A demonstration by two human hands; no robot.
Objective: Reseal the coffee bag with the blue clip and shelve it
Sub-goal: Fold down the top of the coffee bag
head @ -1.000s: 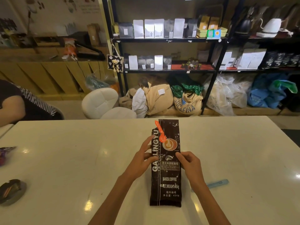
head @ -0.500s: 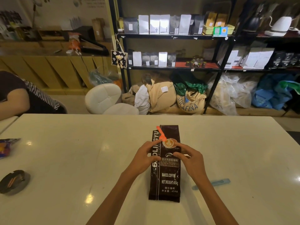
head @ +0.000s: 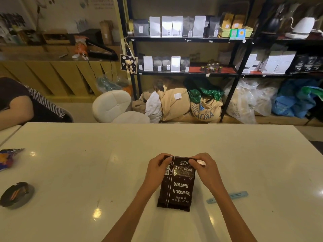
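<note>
A dark brown coffee bag point(head: 176, 189) lies flat on the white table point(head: 87, 163), its top part folded over and out of sight. My left hand point(head: 157, 167) grips the folded top at its left corner. My right hand point(head: 204, 167) grips it at the right corner. The orange tie seen earlier on the bag is hidden. The blue clip point(head: 227, 197) lies on the table to the right of the bag, just past my right forearm, untouched.
A black shelf unit point(head: 183, 39) with rows of coffee bags stands beyond the table, sacks below it. A white chair point(head: 113, 105) is behind the table. A person's arm point(head: 15, 105) rests at far left. An ashtray point(head: 15, 194) and a snack wrapper point(head: 8, 158) lie at left.
Both hands slid up the bag and folded its top part down, so the bag now looks shorter and the orange tie is hidden. The blue clip has not moved.
</note>
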